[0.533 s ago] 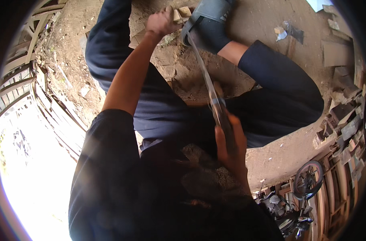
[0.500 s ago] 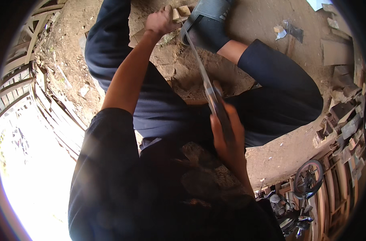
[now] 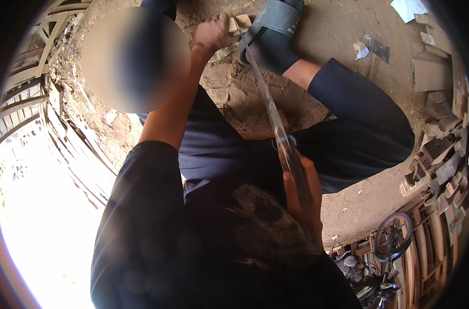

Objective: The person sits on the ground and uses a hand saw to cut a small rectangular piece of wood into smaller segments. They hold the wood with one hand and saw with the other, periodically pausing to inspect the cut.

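Observation:
My right hand is wrapped round the dark handle of a handsaw, low in front of my torso. Its long, narrow blade, seen nearly edge-on, slants up and away to a small pale wood block. My left hand is closed on the left end of that wood, pressing it near the ground. Right beside the block is my foot in a grey slide sandal over a dark sock. Whether the teeth are in the wood is too small to tell.
Bare dirt ground lies around my bent legs. At the upper right are a wood offcut and a dark plastic scrap. Scrap wood is heaped along the right, with a motorcycle at lower right. Slatted timber lines the left.
My right hand has drawn the saw back toward my body. My left hand stays on the wood block. The whole view has shifted slightly, and a blurred round patch now covers part of my left leg.

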